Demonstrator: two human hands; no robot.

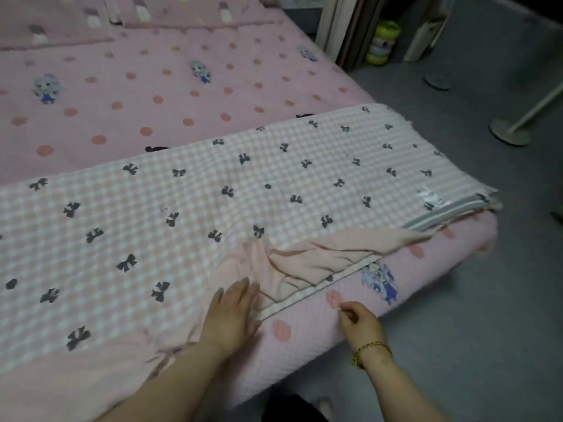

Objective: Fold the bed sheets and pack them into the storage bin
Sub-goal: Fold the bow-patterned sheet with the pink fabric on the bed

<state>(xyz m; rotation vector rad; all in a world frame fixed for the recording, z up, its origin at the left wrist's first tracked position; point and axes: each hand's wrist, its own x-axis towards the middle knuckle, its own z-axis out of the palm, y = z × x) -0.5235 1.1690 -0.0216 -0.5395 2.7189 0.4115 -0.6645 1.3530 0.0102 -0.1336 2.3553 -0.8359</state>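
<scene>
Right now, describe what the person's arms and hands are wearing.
Both forearms are bare, with no sleeves in view. The right hand has a gold chain bracelet at its wrist. The left hand shows no ring, watch or glove.

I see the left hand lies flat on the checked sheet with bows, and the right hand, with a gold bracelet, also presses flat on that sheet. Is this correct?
Not quite. In the head view the left hand does lie flat on the checked sheet, but the right hand, with the gold bracelet, is loosely curled and off that sheet, over the pink dotted bed cover.
</scene>
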